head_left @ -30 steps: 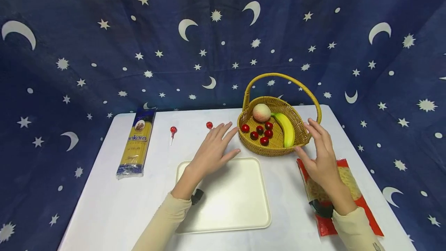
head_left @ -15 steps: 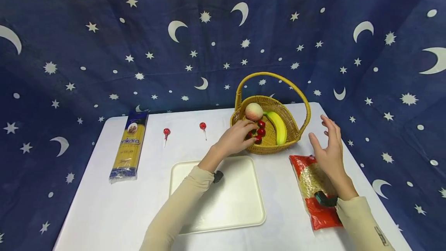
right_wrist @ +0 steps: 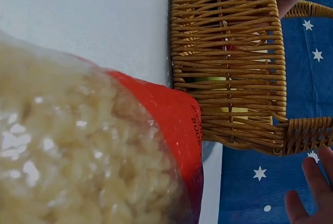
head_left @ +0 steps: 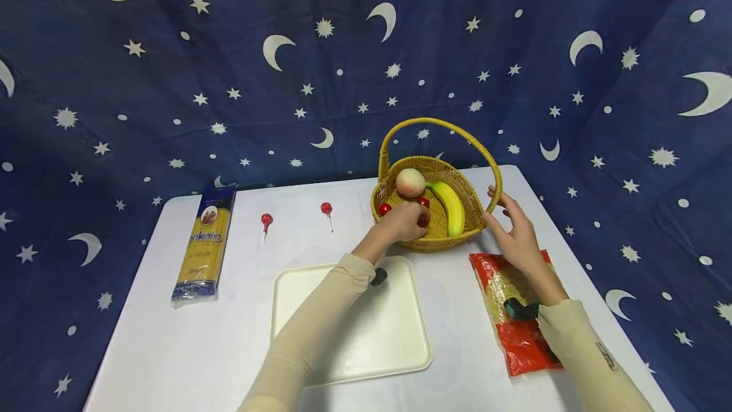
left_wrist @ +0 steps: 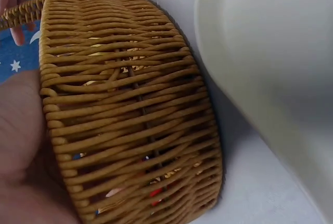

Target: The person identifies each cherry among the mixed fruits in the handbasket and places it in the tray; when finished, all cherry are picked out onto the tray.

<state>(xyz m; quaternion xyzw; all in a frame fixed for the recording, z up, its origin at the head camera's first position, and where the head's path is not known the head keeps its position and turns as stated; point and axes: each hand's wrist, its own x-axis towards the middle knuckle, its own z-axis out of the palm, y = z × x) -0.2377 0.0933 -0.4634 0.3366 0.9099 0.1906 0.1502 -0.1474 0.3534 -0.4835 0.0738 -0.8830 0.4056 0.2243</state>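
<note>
A wicker basket (head_left: 436, 245) with an arched handle holds a peach (head_left: 410, 182), a banana (head_left: 449, 210) and red cherries (head_left: 384, 209). My left hand (head_left: 403, 221) reaches over its near rim with fingers bent down among the cherries; I cannot tell whether they hold one. From the left wrist, the wicker wall (left_wrist: 130, 104) covers most of those fingers. At the basket's right end my right hand (head_left: 519, 237) is up by the handle base, thumb and forefinger extended on either side. Its fingers (right_wrist: 315, 178) show spread beside the handle in the right wrist view.
A cream tray (head_left: 366, 336) lies below the left forearm. Under the right wrist is a red bag of pasta (head_left: 523, 348). Two lollipops (head_left: 326, 208) and a spaghetti pack (head_left: 204, 243) lie to the left. A starry curtain (head_left: 257, 62) stands behind the white table.
My left hand has moved right from above the tray into the basket, onto the cherries. My right hand drew away from the basket, then came back to its handle. The view has shifted rightward.
</note>
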